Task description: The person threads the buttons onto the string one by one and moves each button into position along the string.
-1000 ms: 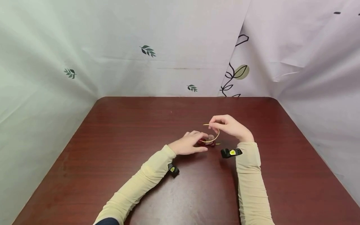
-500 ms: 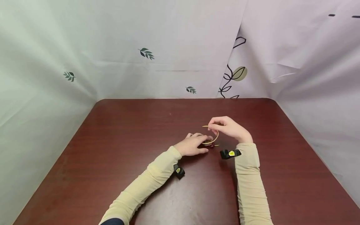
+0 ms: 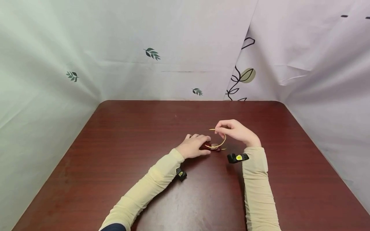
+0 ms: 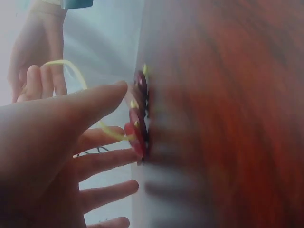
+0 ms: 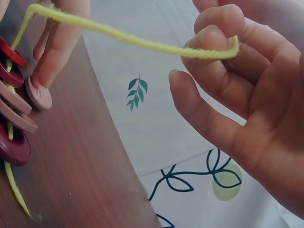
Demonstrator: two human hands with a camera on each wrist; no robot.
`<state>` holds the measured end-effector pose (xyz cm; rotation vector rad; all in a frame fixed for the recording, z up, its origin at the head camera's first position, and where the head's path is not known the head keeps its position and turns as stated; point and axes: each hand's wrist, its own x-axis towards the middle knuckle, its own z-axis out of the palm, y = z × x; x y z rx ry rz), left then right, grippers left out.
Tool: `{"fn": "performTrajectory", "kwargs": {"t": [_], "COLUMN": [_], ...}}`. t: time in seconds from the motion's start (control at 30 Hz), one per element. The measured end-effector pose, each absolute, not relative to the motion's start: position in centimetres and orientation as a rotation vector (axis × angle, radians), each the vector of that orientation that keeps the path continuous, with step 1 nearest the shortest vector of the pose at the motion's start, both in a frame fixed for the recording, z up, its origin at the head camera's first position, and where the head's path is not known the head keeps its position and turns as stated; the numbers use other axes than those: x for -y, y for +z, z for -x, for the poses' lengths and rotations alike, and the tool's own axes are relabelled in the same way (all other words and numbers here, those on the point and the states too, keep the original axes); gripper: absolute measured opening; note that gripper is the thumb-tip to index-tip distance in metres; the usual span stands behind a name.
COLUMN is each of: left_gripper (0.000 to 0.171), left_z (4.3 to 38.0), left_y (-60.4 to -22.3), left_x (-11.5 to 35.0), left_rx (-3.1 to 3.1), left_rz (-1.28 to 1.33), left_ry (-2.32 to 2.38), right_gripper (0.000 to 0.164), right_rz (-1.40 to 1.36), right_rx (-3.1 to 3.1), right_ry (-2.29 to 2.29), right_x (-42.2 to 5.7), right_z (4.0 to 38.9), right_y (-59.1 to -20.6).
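Observation:
A length of yellow yarn [image 5: 118, 34] runs through several round buttons: red, maroon and pale pink, with a dark maroon button [image 5: 15, 146] nearest its loose end. In the head view they lie on the table between my hands, partly hidden by my left hand [image 3: 192, 147]. Its fingers are extended, thumb apart. One fingertip is against a separate pale pink button [image 5: 39, 93] beside the row. My right hand [image 3: 237, 131], raised just beyond the buttons, holds the yarn near its other end between its fingers. From there the yarn curves down to the row, a short tip sticking out leftward.
The dark red-brown wooden table [image 3: 138, 128] reaches back to a pale curtain [image 3: 173, 73] with leaf prints, which also hangs along both sides. Each sleeve carries a black wrist camera; the right one [image 3: 237, 158] sits close to the buttons.
My left hand slid a little right toward the buttons, then back left, leaving more of the row uncovered. My right hand has kept its hold on the yarn, hardly moving.

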<state>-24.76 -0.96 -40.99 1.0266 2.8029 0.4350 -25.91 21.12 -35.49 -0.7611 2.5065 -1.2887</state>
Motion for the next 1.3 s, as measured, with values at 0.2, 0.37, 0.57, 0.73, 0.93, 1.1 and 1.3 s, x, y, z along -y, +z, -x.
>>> {"fn": "performTrajectory", "kwargs": {"t": [0.2,0.37,0.57,0.73,0.93,1.1,1.3], "left_gripper": [0.049,0.043,0.023,0.015,0.011,0.011,0.014], "left_z": [25.3,26.0,26.5,26.6,26.6,26.6,26.9], "left_y": [-40.5,-40.3,-40.4,-40.6,-40.7,-40.6,-39.8], "left_x": [1.9,2.6,2.8,2.8,2.8,2.9,3.7], "left_rx": [-2.821,-2.840,-2.870,-2.897,-2.867,-2.829,-2.819], "left_rz": [-0.968,-0.937,-0.946,-0.981,-1.003,-0.981,-0.967], "left_ry": [0.408,0.395,0.381,0.420,0.454,0.481,0.540], "right_gripper": [0.013,0.013,0.011,0.009,0.010,0.009,0.009], "right_rz": [0.760,0.759,0.794,0.820,0.829,0.810,0.803], "right_rx": [-2.504,-2.501,-2.499,-2.497,-2.494,-2.494,-2.490], "right_ry": [-1.290,-1.291,-1.280,-1.273,-1.262,-1.259,-1.258], "right_x": [-21.0,-20.9,-20.9,-20.9,-20.9,-20.8,-20.6], "right_z": [25.9,25.9,26.0,26.3,26.3,26.2,26.1], "right_y": [-35.4,-35.4,-35.3,-35.5,-35.9,-35.9,-35.9]}}
